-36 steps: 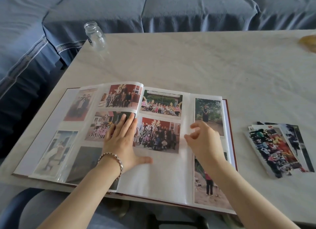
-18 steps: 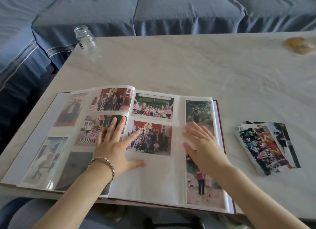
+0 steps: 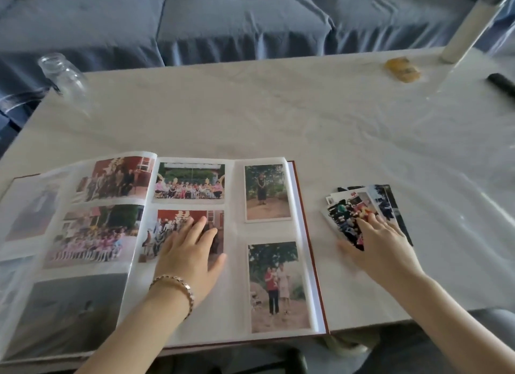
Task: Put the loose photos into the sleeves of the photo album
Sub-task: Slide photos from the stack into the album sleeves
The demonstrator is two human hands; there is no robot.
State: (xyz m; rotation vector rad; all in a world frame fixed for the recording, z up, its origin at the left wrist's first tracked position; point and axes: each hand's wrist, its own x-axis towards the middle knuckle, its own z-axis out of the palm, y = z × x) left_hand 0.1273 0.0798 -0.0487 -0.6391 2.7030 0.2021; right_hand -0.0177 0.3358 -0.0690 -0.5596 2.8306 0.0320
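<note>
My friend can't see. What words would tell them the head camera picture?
A person's left hand lies flat on an open photo album while the right hand rests on a pile of loose photos beside it on a pale table. A glass jar stands at the far left, a blue sofa behind.

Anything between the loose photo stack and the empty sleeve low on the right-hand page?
Yes: the left hand lies flat on that page, its wrist crossing the empty sleeve. Nothing visible lies between the photo stack, under the right hand, and the album.
</note>
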